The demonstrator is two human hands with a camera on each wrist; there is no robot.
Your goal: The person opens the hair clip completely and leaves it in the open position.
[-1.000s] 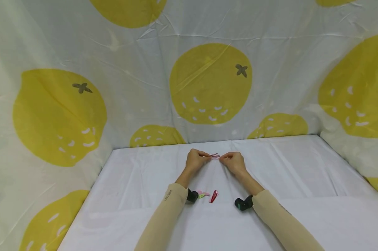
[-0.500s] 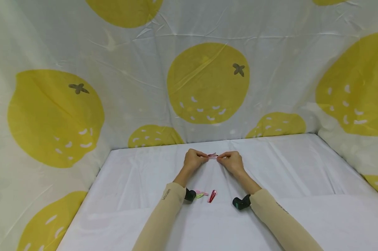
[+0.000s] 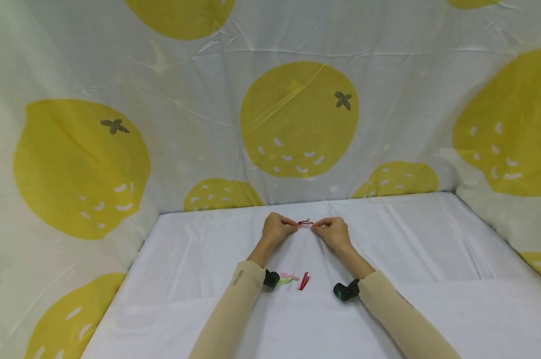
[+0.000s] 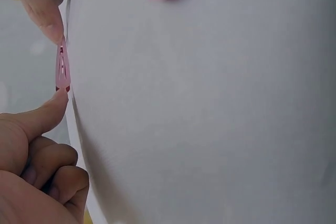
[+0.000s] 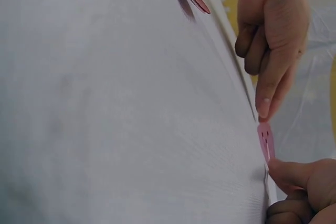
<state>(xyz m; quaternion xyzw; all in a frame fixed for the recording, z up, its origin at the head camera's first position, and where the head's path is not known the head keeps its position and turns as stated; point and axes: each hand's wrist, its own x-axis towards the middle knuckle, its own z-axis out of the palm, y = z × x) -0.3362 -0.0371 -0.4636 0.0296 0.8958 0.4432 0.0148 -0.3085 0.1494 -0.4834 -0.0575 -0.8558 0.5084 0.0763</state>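
A pink snap hair clip [image 4: 62, 72] spans the gap between both hands, which pinch it at opposite ends. My left hand [image 3: 276, 229] has thumb and finger at its left end, the other fingers folded in. At the right end, my right hand [image 3: 335, 233] pinches with thumb and index finger. A dark red hair clip [image 3: 305, 222] shows just beyond the pink one, and red peeks out behind it in the left wrist view. In the right wrist view the pink clip's slotted face is seen between the fingertips.
Nearer the body on the white-covered table [image 3: 198, 319] lie a red hair clip [image 3: 304, 280], a pink hair clip [image 3: 290, 275] and a yellow-green one [image 3: 287, 281]. A lemon-print cloth [image 3: 198, 124] hangs along the table's back and sides.
The head view has shifted very slightly. Both hands stay at the table's far part and keep their pinch on the pink clip; the loose clips lie as before.
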